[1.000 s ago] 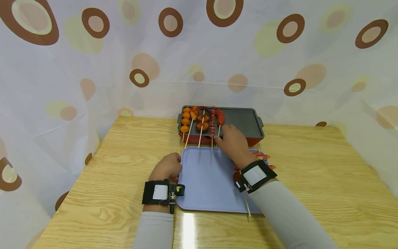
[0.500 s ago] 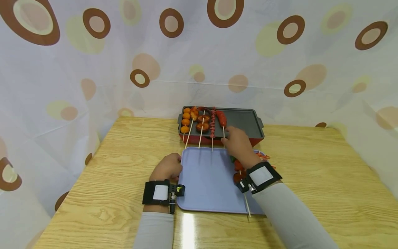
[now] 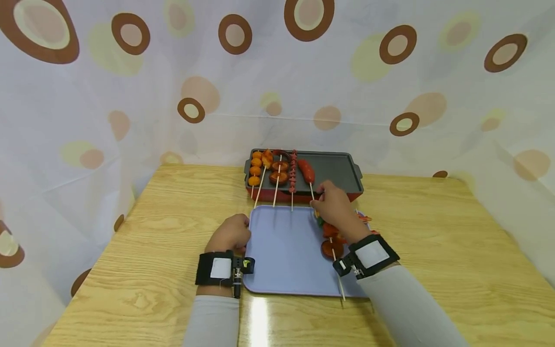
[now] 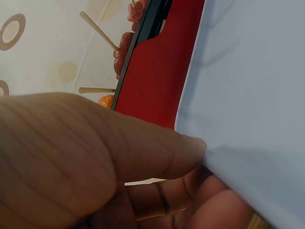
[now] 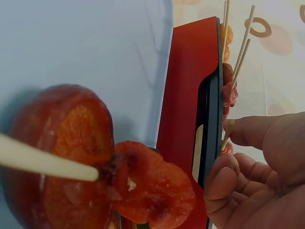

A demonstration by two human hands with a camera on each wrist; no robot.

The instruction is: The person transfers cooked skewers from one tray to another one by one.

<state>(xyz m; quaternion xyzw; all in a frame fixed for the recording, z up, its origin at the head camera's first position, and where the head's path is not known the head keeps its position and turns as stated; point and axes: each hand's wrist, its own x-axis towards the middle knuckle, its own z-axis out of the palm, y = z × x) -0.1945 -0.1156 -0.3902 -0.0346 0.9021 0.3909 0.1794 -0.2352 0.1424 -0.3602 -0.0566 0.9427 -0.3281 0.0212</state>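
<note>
My left hand [image 3: 231,233] pinches the left edge of a pale lilac tray [image 3: 286,250], thumb on top and fingers curled beneath. In the right wrist view, my right hand [image 5: 259,176] has its thumb against the stick of a sausage skewer, fingers bent below. The red sausage [image 3: 307,171] lies slanted on a dark grill pan [image 3: 334,168] with a red base, its stick [image 3: 311,189] pointing toward me. Left of it on the pan lie a thin red meat skewer [image 3: 292,173], a brown round-slice skewer [image 3: 279,178], and orange-ball [image 3: 255,171] and orange-brown [image 3: 267,158] skewers.
On the tray's right side lies a mixed skewer with a brown round slice [image 3: 332,248] and red pieces [image 5: 152,183], its stick reaching past the front edge. More red food [image 3: 365,219] shows behind my right wrist. A patterned cloth [image 3: 243,96] hangs behind the wooden table [image 3: 173,231].
My right hand has moved right and a little nearer, and the sausage's stick end has swung right, leaving the skewer more slanted. My left hand has stayed at the tray edge.
</note>
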